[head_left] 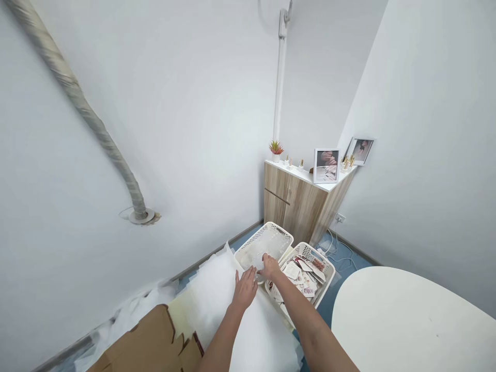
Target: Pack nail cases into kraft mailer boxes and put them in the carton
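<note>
Cardboard: brown cardboard [135,341] lies at the lower left, beside the white sheets.
White sheets: a loose stack of white sheets [209,294] spreads under the forearms, up to the baskets; best kept from catching on the wrists.
Left hand: the left hand [245,290] is palm down at the near edge of the plastic basket, fingers loosely extended, no grip visible; it seems well placed to steady the contents.
Plastic basket: the white basket [281,231] holds clear plastic [267,245], which looks thin and slippery, so separating 1 layer at a time should help.
Right hand: the right hand [270,266] has bent fingers at the basket's near side; whether they pinch any plastic, I cannot tell. A light fingertip pinch would suit.
Packet basket: the second basket [310,251], just beside, holds printed packets [304,276]; the right forearm should clear its rim.
</note>
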Motion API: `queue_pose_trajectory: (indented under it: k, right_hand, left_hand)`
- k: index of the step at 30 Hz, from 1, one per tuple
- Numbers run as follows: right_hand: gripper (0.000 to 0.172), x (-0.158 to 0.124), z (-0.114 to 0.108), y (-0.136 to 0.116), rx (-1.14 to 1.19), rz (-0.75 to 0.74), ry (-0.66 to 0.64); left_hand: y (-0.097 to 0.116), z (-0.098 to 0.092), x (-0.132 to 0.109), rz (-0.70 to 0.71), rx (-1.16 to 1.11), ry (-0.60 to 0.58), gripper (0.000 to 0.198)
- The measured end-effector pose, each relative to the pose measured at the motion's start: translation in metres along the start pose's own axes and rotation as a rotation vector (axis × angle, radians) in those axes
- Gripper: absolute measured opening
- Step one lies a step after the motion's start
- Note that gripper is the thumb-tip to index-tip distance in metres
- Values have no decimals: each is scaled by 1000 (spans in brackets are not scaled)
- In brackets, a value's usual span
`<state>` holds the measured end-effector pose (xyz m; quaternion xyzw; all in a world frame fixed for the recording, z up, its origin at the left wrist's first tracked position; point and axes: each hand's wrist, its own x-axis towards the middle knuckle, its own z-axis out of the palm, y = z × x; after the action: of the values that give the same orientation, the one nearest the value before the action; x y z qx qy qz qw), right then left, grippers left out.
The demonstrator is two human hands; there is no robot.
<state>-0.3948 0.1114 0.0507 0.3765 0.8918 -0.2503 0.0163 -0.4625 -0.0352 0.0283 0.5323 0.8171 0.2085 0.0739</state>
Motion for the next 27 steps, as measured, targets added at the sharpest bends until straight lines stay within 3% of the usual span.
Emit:
queue_pose_trajectory:
  k: [2,5,8,11,14,18,20,24,27]
  right_hand:
    - [51,-5,-6,1,135,1,126]
    - [50,-27,-26,11,583,46,234]
    - [52,-72,-61,36,1088,76,146]
    - [55,-139,-101,75,1317,51,117]
    - [55,-218,-139,120,1273,76,242]
    - [60,-326,-173,178,1092,129,480]
    - [57,-375,-179,202,977,167,580]
    - [50,-453,-177,242,853,218,736]
    - [51,-495,-175,261,903,264,811]
  left_hand:
    - [1,-1,4,-35,-80,67,56]
    - [21,-7,17,-44,-313,199,72]
    - [73,-17,28,74,-613,212,79]
    - [149,-24,27,219,-795,133,73]
    - [233,-19,11,294,-896,70,66]
    - [336,10,-24,317,-1064,-139,51]
    - [381,31,-48,262,-1223,-302,51]
    - [461,66,-102,15,-1668,-666,56]
    - [509,71,-136,-69,-1788,-762,58]
